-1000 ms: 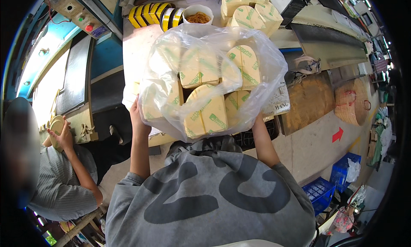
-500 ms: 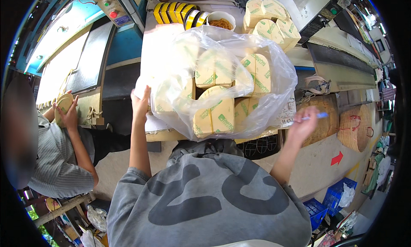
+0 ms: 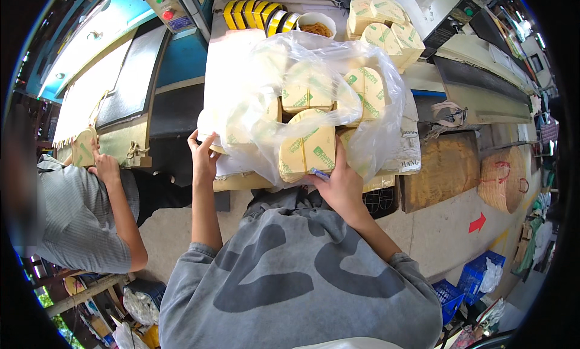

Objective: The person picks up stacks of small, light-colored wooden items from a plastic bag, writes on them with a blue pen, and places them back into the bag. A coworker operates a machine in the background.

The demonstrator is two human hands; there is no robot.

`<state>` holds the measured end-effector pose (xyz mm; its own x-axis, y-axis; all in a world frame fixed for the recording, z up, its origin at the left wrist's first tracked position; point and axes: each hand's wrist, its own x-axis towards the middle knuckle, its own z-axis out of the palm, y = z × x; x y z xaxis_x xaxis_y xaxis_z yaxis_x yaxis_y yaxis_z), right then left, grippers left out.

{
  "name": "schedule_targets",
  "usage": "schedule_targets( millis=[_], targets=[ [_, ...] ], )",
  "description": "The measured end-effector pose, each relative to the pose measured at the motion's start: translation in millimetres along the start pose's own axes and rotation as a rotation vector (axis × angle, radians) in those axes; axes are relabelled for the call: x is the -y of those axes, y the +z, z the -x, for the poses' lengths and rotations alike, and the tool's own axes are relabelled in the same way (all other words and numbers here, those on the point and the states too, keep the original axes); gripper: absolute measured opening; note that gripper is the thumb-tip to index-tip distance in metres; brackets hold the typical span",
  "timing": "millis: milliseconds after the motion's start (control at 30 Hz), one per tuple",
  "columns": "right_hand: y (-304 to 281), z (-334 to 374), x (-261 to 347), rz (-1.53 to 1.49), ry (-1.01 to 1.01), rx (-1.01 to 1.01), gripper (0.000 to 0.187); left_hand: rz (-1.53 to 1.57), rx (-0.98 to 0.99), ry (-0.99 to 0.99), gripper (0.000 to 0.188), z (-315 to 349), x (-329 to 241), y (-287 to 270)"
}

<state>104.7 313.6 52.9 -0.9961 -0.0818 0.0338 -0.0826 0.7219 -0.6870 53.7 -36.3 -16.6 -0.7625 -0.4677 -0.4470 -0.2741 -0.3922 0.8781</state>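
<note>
**Right hand back at the front bundle, pen in grip**

Half a second ago the right hand [image 3: 345, 183] was right of the bag [image 3: 391, 98], apart from it. Now, at mid-frame, it meets the right side of the front bundle [image 3: 299, 157], its fingers closed on a blue pen [image 3: 320, 174]. That puts both hands at the load. The bundle lies at the bag's lower edge, with other bundles above it in the frame. The left hand [image 3: 206, 155] is by the bag's left edge, thumb and forefinger apart; whether they grip anything, I cannot tell.
</note>
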Motion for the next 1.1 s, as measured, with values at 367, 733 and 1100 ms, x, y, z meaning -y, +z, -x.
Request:
schedule_targets(
  millis=[367,733,1100],
  targets=[
    [30.1,1.9,-6.8,-0.015,-0.055,-0.291,0.094,0.177,0.015,-0.024,0.075,2.5,19.4,-24.6],
    [22.0,-17.4,-5.3,-0.121,-0.028,-0.136,0.093,0.308,0.165,-0.083,0.058,19.9,37.4,-62.7],
    [-31.0,-3.4,-14.6,0.101,-0.116,0.305,0.031,0.249,-0.006,0.252,0.062,-7.0,100.8,-50.2]
  ],
)
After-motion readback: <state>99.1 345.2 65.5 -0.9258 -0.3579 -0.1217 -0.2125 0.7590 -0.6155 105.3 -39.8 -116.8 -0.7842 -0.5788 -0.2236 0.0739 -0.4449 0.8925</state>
